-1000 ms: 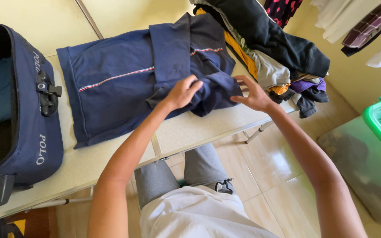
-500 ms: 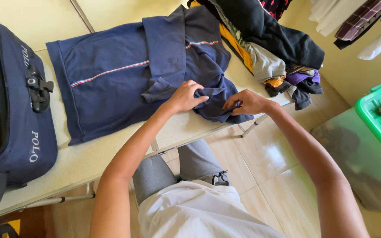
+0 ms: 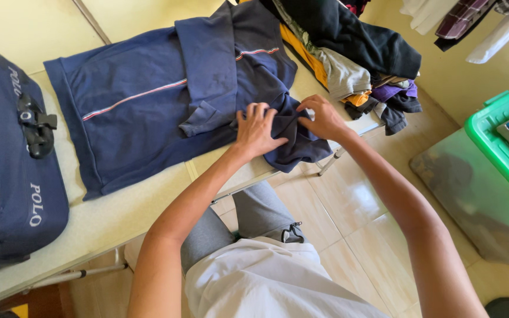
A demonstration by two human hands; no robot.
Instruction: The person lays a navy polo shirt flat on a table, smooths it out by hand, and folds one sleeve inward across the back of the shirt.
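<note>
I am pressing my left hand [image 3: 257, 129] flat, fingers spread open, on the navy polo shirt [image 3: 148, 103] that is lying spread across the pale surface [image 3: 101, 218]. My right hand [image 3: 323, 118] is pinching a fold of the shirt's sleeve fabric between thumb and fingertips, its grip closed on the cloth just beside my left hand. The shirt is lying with one side already folded over its middle, a thin red-and-white stripe running across its chest, and the loose sleeve end is hanging slightly over the near edge of the surface below my hands.

A pile of clothes [image 3: 349, 56] in black, grey, yellow and purple is sitting on the surface just beyond my right hand, touching the shirt's far side. A navy suitcase [image 3: 13, 165] is lying open at the left end of the surface, near the shirt's hem but apart from it. A green plastic bin [image 3: 502, 141] is standing on the tiled floor [image 3: 360, 235] off to my right, well apart from the surface.
</note>
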